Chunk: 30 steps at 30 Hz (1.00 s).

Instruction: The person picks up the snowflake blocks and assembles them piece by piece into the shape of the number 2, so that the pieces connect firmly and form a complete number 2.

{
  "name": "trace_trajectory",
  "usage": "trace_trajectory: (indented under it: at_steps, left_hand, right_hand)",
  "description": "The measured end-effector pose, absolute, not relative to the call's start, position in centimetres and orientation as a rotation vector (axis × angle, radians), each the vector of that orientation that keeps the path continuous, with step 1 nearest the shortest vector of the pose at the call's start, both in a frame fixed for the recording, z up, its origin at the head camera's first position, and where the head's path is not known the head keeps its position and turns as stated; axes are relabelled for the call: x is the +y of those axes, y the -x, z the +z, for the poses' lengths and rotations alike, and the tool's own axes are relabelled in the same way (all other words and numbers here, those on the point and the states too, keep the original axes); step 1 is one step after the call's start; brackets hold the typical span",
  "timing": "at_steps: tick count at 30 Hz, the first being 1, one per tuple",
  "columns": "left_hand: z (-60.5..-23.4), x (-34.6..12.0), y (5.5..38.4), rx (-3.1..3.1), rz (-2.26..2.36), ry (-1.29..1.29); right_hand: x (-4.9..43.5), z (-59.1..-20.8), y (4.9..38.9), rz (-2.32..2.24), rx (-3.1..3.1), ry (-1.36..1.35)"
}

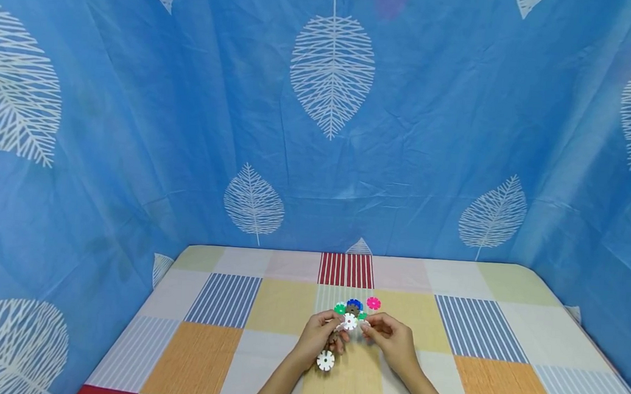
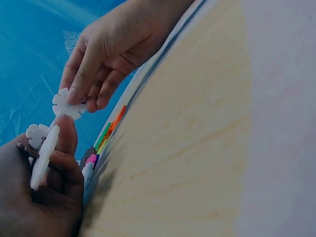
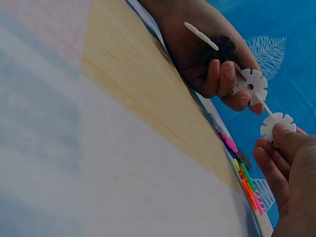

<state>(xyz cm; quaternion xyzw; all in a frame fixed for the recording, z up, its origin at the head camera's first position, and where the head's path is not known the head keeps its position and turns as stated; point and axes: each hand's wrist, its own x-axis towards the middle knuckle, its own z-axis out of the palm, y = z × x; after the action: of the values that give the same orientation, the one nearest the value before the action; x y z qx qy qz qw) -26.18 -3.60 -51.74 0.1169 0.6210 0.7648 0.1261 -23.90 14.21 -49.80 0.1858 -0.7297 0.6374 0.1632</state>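
My left hand grips a linked chain of notched plastic snowflake discs. In the right wrist view the chain shows a white disc seen edge-on, a dark brown disc in the palm and a white disc at the fingertips. My right hand pinches another white disc between thumb and fingers. A thin white edge-on piece spans the gap between the two white discs; whether it is slotted into both I cannot tell. In the head view a white disc hangs below the left hand.
Loose discs lie just beyond the hands, among them a pink disc, a blue disc and a green disc. A patchwork cloth covers the table. Blue leaf-print curtains stand behind and at both sides.
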Motion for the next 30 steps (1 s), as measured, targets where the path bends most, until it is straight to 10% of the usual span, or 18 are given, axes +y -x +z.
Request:
trace_trajectory:
  at_steps: [12,30]
  left_hand:
    - [-51.5,-3.4,25.8,1.815,2.162,-0.407]
    - [-51.6,-3.5,26.3,1.791,2.327,-0.244]
  right_hand:
    - [14.2,-49.7,23.6,1.518,-2.054,-0.701]
    - [15.6,-52.8,25.9,0.914,-2.44,-0.277]
